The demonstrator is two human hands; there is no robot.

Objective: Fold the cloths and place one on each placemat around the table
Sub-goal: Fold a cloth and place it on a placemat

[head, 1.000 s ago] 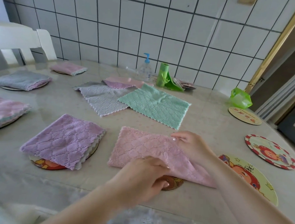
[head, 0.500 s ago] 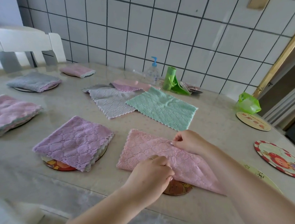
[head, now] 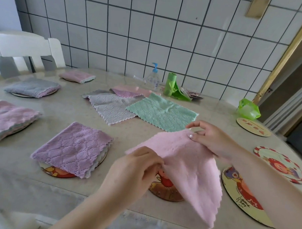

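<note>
Both hands pinch pink cloth (head: 184, 160), lifted off table (head: 146, 129). Left hand (head: 134, 172) grips near edge, right hand (head: 213, 141) far corner. Cloth hangs over placemat (head: 164, 189).

I see the held cloth (head: 187, 168) at centre, above a placemat (head: 166, 189), with a folded cloth (head: 72, 149) on its own mat at nine o'clock. At twelve o'clock lie the unfolded cloths (head: 138, 107), the pump bottle (head: 153, 76) behind them. Three uncovered mats (head: 281, 163) sit at three o'clock.
</note>
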